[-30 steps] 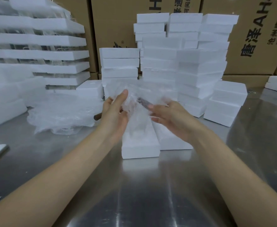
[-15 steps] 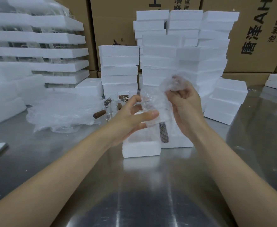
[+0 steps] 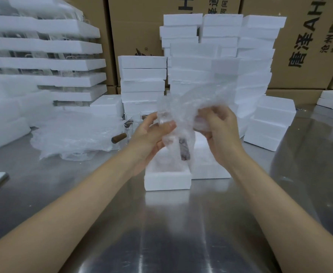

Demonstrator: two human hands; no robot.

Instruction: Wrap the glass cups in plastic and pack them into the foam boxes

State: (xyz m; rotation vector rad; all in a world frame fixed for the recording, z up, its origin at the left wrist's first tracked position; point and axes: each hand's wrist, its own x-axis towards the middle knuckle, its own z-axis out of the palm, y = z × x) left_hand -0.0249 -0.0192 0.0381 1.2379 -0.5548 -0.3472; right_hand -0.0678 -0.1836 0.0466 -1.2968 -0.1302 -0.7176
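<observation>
On the steel table (image 3: 161, 229), an open foam box (image 3: 167, 181) sits right under the action; just above it the left hand (image 3: 150, 134) pinches the plastic wrap (image 3: 183, 107) while the right hand (image 3: 221, 133) curls round the bundled glass cup (image 3: 184, 150), dark handle hanging down. Behind, a loose heap of plastic sheets (image 3: 73, 134) lies left, stacked foam boxes (image 3: 211, 66) and cardboard cartons (image 3: 303, 46) beyond.

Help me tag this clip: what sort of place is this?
Probably a packing station in a warehouse or factory: stacked white foam boxes, big brown printed cardboard cartons behind them, and a stainless-steel worktable with clear bubble wrap.
</observation>
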